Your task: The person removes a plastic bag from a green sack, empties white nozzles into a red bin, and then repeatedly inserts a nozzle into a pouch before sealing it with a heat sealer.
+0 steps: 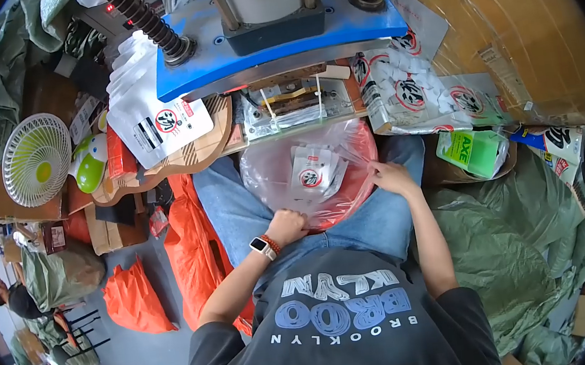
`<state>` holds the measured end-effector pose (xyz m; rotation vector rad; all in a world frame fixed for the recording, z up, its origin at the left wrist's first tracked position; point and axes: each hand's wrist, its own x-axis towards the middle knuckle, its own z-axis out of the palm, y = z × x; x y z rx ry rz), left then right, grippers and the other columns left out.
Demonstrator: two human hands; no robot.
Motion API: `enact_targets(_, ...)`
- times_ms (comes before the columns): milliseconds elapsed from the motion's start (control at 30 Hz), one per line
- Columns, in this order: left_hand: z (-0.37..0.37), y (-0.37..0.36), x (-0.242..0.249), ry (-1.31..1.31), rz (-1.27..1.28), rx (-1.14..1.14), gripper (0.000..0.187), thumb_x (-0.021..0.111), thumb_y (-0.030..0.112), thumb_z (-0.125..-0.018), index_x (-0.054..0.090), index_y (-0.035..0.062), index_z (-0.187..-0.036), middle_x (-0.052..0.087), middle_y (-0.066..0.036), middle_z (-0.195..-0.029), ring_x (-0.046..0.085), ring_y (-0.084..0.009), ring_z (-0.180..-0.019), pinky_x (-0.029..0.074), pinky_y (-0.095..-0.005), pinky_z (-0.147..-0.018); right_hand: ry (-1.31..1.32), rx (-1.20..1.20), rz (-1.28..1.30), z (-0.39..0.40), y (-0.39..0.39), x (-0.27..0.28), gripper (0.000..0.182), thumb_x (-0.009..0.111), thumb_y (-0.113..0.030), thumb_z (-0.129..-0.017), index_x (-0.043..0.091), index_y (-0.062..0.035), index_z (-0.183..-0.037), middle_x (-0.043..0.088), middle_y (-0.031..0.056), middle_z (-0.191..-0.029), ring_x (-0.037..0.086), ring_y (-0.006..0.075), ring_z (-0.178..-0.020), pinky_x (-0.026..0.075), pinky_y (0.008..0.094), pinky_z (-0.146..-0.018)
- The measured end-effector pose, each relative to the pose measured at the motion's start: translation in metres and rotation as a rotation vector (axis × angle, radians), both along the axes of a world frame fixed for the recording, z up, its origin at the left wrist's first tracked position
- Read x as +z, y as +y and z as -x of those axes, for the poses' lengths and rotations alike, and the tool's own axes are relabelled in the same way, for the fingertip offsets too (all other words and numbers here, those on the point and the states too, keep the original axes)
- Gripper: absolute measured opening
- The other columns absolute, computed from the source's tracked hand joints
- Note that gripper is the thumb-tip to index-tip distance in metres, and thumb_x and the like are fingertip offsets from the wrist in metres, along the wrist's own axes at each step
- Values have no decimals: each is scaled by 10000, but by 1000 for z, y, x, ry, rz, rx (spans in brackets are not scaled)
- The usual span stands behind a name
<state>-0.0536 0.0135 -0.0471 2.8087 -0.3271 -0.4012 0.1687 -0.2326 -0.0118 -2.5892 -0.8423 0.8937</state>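
A clear plastic bag [263, 175] lines a round red basin [372, 146] held between my knees. White printed pouches [320, 168] with a red ring mark lie in the bag. My left hand [288, 227], wearing a watch and a beaded bracelet, is closed at the near left edge of the bag, fingers curled downward and partly hidden. At the right edge, my right hand [391, 178] pinches the bag's gathered film between thumb and fingers.
Ahead stands a press with a blue plate [354, 24] above a metal fixture [284, 108]. Stacked white pouches [156, 126] lie left, near a small fan [37, 161]. Crumpled printed packs [404, 87] and a green container [473, 151] sit right. Orange bags [136, 297] lie on the floor.
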Motion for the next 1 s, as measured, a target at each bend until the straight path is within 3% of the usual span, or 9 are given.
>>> enact_targets(133,-3,-5,0,-70,3,8,280,684,348,-718,630,83,-791,645,-101,-680,657,-264,-701,509,-388,-651,60,-117,-162,0,-25,-4,270,590,-346,-813,650,-147,-985,686,115,-865,642,345,-843,489,467,-752)
enact_targets(200,-7,-3,1,-113,19,6,280,688,349,-709,626,85,-778,643,-101,-675,654,-262,-692,509,-389,-646,-142,3,-57,4,-33,0,194,555,-281,-805,673,-139,-864,683,123,-773,665,334,-789,503,477,-711)
enact_targets(300,-17,0,10,-183,37,5,287,695,354,-694,619,87,-763,640,-99,-670,648,-261,-677,510,-390,-641,-106,272,229,12,-19,-11,231,522,-231,-791,708,-185,-920,697,115,-855,671,316,-845,512,464,-730)
enact_targets(500,-19,4,13,-182,32,28,294,699,358,-689,617,87,-768,652,-99,-691,653,-262,-688,514,-383,-651,-13,600,245,51,7,-20,336,503,-237,-790,694,-177,-1060,685,138,-1017,658,303,-967,518,441,-803)
enact_targets(633,-13,9,8,-98,28,-63,300,697,358,-693,621,79,-770,659,-108,-688,659,-262,-672,515,-392,-624,207,411,440,-35,-9,-21,436,503,-280,-803,611,-232,-1222,628,163,-1171,616,319,-1065,494,444,-885)
enact_targets(733,-9,7,8,14,-1,-91,307,682,359,-720,629,73,-815,660,-109,-687,659,-263,-656,512,-398,-602,-108,217,423,-76,-19,-29,487,526,-285,-802,558,-236,-1286,621,165,-1185,601,337,-1084,479,449,-907)
enact_targets(900,-3,3,5,-157,23,-91,326,639,346,-766,633,62,-927,650,-101,-662,657,-262,-650,507,-388,-597,-133,177,-61,-85,-15,-45,471,560,-287,-837,539,-147,-1286,627,210,-1122,595,362,-1055,456,458,-890)
enact_targets(967,5,1,4,43,45,68,385,679,328,-744,613,65,-1018,670,-133,-863,656,-262,-849,508,-402,-760,-187,-110,-119,-58,-11,1,367,546,-257,-867,595,-116,-1202,637,207,-1085,613,356,-1010,477,441,-837)
enact_targets(1000,4,2,28,-110,51,86,440,701,317,-723,598,66,-1070,637,-111,-1011,606,-260,-983,460,-428,-873,-353,-207,-245,-44,-21,-3,305,514,-241,-909,618,-95,-1156,648,194,-1063,630,341,-970,495,429,-789)
